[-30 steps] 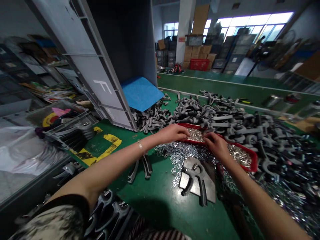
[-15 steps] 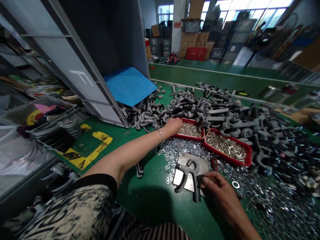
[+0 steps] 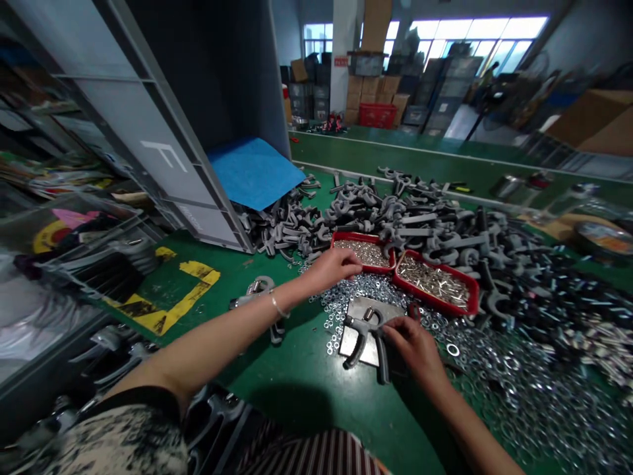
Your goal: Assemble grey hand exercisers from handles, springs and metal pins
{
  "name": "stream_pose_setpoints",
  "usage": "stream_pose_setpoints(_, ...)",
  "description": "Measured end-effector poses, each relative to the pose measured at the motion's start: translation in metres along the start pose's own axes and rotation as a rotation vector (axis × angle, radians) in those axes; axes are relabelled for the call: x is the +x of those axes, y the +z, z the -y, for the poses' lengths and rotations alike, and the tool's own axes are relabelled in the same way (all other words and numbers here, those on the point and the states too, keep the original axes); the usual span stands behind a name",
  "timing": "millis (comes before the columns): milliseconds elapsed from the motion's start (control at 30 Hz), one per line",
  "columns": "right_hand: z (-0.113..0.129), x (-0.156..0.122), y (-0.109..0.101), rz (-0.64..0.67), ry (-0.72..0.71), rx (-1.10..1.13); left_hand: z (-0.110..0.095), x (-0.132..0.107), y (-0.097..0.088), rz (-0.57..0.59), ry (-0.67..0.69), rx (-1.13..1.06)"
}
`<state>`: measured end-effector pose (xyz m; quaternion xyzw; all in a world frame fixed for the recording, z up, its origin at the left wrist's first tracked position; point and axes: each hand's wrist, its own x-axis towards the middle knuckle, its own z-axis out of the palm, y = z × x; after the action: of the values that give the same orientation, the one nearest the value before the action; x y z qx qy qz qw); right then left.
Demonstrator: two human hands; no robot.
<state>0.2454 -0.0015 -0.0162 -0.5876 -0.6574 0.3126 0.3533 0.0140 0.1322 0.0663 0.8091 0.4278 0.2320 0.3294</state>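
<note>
My left hand (image 3: 337, 265) is closed in a pinch at the front edge of the left red tray (image 3: 357, 236), which holds small shiny metal pieces. What lies between its fingertips is too small to make out. A grey and black hand grip exerciser (image 3: 358, 348) with a coil spring (image 3: 368, 314) lies on a flat metal plate (image 3: 354, 307). My right hand (image 3: 413, 344) has thumb and forefinger together by the exerciser's right handle, near its upper end; anything in that pinch is hidden. Another exerciser (image 3: 259, 286) lies partly behind my left forearm.
A second red tray (image 3: 431, 300) of metal pins stands to the right. Loose nuts (image 3: 336, 316) and washers (image 3: 514, 389) spread around the plate. Grey handle parts (image 3: 410, 221) are heaped behind the trays. A tipped grey crate (image 3: 198, 191) with a blue sheet (image 3: 257, 173) stands left.
My left hand has come back from inside the left tray to its front edge, fingers pinched. My right hand has shifted up along the exerciser's right handle. The view has turned slightly.
</note>
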Motion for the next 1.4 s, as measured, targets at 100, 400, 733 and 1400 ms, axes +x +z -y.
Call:
stream_pose_setpoints(100,0.001,0.005,0.007,0.026,-0.175,-0.096,-0.010,-0.061,0.013,0.022,-0.104,-0.363)
stream_pose_setpoints(400,-0.004,0.004,0.021,0.011,-0.401,-0.354,0.001,-0.119,0.047,-0.023,-0.329,-0.648)
stream_pose_setpoints(733,-0.008,-0.002,0.022,0.046,-0.494,-0.551,-0.001,-0.094,0.068,-0.024,-0.050,-0.144)
stream_pose_setpoints(1400,-0.019,0.000,0.022,0.013,-0.478,-0.658,0.007,-0.060,0.116,-0.041,0.293,0.530)
